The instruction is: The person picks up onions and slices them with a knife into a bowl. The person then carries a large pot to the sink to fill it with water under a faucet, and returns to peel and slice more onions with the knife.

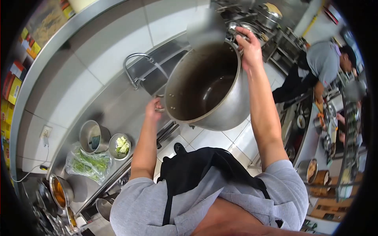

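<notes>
The left hand (154, 109) and the right hand (250, 49) each grip a side handle of the large silver metal pot (204, 84), which is tilted with its open mouth showing, partly in front of the stainless-steel sink (154, 81); the curved chrome faucet (136, 57) stands near, on the grey metal desk (106, 103)
</notes>
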`<state>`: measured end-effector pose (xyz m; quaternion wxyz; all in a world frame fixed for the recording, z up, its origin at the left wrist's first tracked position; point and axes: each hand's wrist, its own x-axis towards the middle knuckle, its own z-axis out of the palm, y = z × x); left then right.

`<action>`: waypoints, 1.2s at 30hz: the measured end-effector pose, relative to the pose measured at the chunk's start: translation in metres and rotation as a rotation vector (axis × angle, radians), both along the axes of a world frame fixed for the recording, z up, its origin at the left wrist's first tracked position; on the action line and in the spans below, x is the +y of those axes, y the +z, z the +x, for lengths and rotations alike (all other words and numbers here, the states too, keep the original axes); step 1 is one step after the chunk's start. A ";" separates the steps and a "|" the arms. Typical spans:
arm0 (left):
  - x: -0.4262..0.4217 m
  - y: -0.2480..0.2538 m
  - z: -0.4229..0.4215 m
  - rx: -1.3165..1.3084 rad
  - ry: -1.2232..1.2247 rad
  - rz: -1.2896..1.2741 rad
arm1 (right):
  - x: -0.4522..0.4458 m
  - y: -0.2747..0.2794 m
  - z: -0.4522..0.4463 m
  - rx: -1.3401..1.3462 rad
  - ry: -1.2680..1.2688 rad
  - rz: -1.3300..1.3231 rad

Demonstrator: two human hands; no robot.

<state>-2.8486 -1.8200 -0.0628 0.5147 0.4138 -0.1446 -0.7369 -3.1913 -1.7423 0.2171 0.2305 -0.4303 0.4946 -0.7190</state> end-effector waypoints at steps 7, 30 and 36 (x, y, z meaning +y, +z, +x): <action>-0.096 -0.044 0.016 0.108 -0.143 0.213 | -0.125 0.025 0.070 0.255 0.028 0.105; -0.123 0.060 0.053 -1.704 0.599 -0.686 | -0.256 -0.176 -0.056 -0.361 0.216 0.230; -0.174 0.067 -0.074 -0.814 -0.705 -0.173 | -0.249 -0.168 -0.050 -0.379 0.367 0.198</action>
